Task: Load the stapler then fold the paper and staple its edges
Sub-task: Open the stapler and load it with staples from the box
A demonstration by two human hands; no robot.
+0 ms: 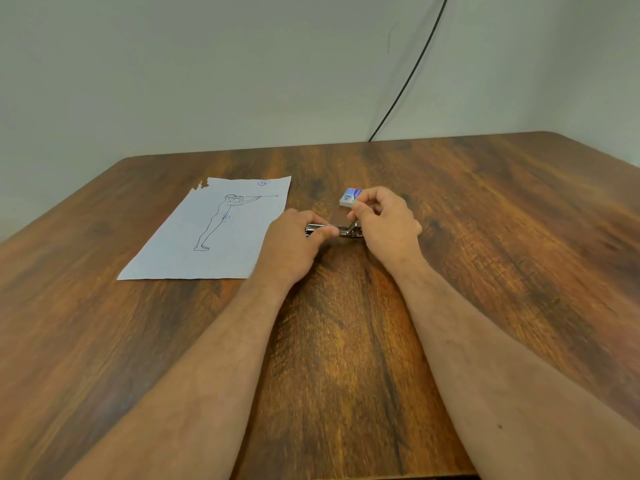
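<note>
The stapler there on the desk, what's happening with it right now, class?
A person is working on the small metal stapler with both hands. The left hand steadies its front end against the wooden table, while the right hand is at its rear end, fingers pinched just above it; whether they hold staples is too small to tell. A little staple box sits just behind the hands. The sheet of paper with a figure drawing lies flat and unfolded to the left, untouched.
</note>
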